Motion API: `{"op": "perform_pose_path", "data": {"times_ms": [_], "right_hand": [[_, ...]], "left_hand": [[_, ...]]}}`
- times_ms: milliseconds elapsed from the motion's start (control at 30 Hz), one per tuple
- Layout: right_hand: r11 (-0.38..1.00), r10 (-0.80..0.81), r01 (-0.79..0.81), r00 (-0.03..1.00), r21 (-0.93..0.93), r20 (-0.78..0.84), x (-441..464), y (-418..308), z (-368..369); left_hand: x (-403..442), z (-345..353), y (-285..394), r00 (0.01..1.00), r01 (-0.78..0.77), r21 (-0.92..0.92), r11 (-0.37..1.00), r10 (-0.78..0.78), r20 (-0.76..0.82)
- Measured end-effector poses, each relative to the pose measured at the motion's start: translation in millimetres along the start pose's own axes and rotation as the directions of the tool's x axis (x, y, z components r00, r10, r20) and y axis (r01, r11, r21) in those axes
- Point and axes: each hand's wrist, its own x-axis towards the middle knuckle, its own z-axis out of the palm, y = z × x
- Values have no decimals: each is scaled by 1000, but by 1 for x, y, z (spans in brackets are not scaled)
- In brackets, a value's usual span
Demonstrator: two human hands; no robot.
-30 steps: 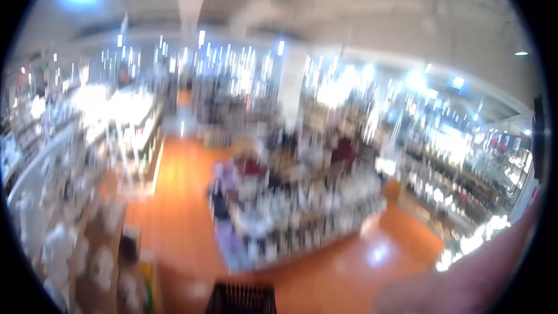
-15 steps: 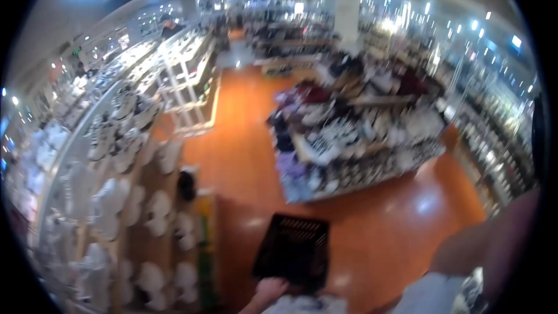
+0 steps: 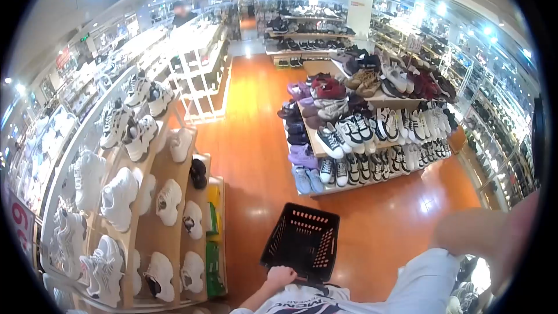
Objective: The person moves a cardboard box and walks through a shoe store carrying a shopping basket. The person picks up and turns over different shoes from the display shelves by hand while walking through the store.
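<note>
My left hand (image 3: 282,275) is closed at the near edge of a black plastic shopping basket (image 3: 292,239). The basket has slotted sides, and nothing shows inside it. It is in front of my body at the bottom centre of the view, above the wooden floor. My right arm (image 3: 474,231) bends up at the lower right, beyond a pale sleeve. The right hand lies outside the view.
On the left, a wooden shelf rack (image 3: 152,212) holds white sneakers. A tiered display of shoes (image 3: 363,139) stands ahead to the right. An orange wooden aisle (image 3: 253,116) runs between them. A person (image 3: 183,16) is far off behind white racks.
The view has sharpened and shifted a little. The basket and my left hand appear slightly higher and farther right. My left hand is still closed at the basket's near edge.
</note>
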Motion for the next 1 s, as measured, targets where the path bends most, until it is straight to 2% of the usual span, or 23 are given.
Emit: {"op": "perform_pose_path", "data": {"times_ms": [33, 100, 167, 200, 233, 267, 300, 333, 367, 400, 467, 533, 567, 600, 667, 733, 800, 867, 900, 1000], "right_hand": [[998, 60, -60, 998, 21, -5, -4, 5, 11], [972, 225, -224, 974, 77, -10, -20, 18, 37], [896, 425, -423, 905, 139, 11, -45, 38, 69], [829, 536, -535, 843, 165, 45, -65, 49, 86], [742, 640, -647, 762, 174, 98, -87, 62, 103], [633, 736, -758, 652, 156, 182, -120, 74, 119], [525, 797, -846, 528, 94, 295, -158, 83, 135], [442, 814, -896, 380, -46, 439, -214, 91, 142], [482, 738, -843, 243, -239, 629, -341, 128, 149], [555, 671, -743, 133, -375, 729, -350, 87, 137], [439, 550, -817, -85, -374, 831, -464, 74, 127], [400, 572, -804, -156, -440, 805, -400, 57, 106], [370, 524, -778, -276, -507, 806, -387, 58, 100], [548, 538, -614, -261, -568, 802, -395, 65, 96], [583, 627, -505, -220, -637, 748, -400, 62, 89], [530, 684, -533, -190, -659, 704, -402, 66, 78], [477, 724, -555, -191, -681, 663, -412, 67, 65], [429, 802, -567, -118, -703, 585, -420, 77, 58], [440, 833, -547, -48, -712, 551, -425, 83, 52], [395, 874, -560, -15, -728, 486, -422, 105, 36]], "left_hand": [[4, -2, 0, 1000, -6, 1, 1000, 6, -9], [11, -5, -2, 992, 27, 19, 999, -30, 121], [13, -11, -1, 988, -16, -5, 1000, 16, 155], [16, -13, -2, 980, -61, -25, 998, 65, 186], [21, -14, -1, 970, -97, 30, 995, 88, 225], [24, -16, 0, 972, -92, 20, 996, 85, 221], [26, -20, 1, 960, -151, 5, 988, 146, 240], [26, -22, 4, 942, -214, -8, 977, 208, 262], [24, -26, 8, 931, -253, -8, 967, 246, 269], [28, -29, 9, 928, -263, -7, 965, 255, 273], [32, -31, 17, 886, -352, -9, 936, 336, 319], [42, -20, 30, 862, -406, -15, 914, 388, 325], [49, -14, 36, 849, -446, -15, 895, 428, 311], [53, -9, 43, 831, -489, -7, 872, 468, 302], [61, -7, 59, 773, -573, 23, 819, 530, 349], [74, -11, 75, 733, -635, 87, 767, 564, 379], [80, -21, 102, 730, -628, 68, 775, 557, 396], [98, -20, 117, 706, -649, 71, 758, 564, 428], [112, -19, 129, 700, -655, 119, 747, 539, 469], [148, -6, 156, 634, -717, 197, 669, 508, 583]]}}
